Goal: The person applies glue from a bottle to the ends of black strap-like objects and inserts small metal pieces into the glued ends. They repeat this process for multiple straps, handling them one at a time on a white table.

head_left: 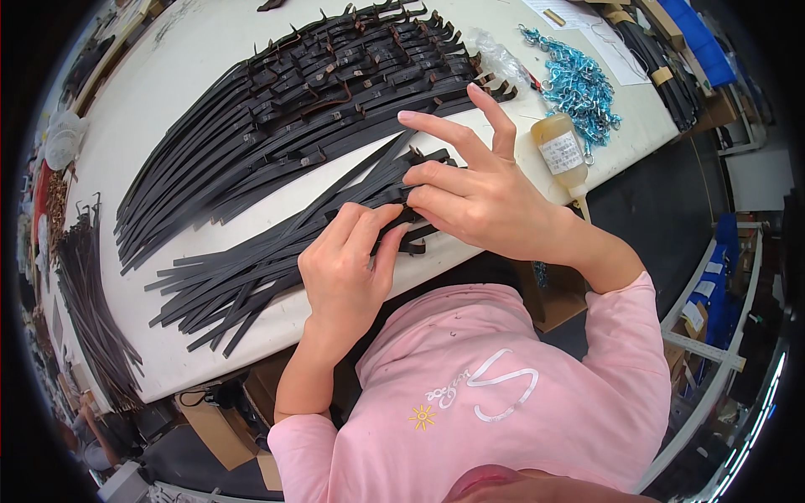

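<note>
Left hand (345, 261) pinches black flat leather-like strap end (408, 215), presumably steadying it; right hand (470, 186) alongside, grip hidden. Black strap pile (243, 272) along near edge of white table (174, 365), likely for reach.

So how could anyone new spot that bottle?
Start at the right side of the white table and find the blue chain heap. Between that and the person's right forearm is the bottle, set apart by its amber body, white label and thin nozzle.

The straps (268, 260) I handle look smooth, matt and leathery; near the surface's (641, 121) right edge, the bottle (551, 130) is glossy plastic, the chains (579, 84) shiny metal.
</note>
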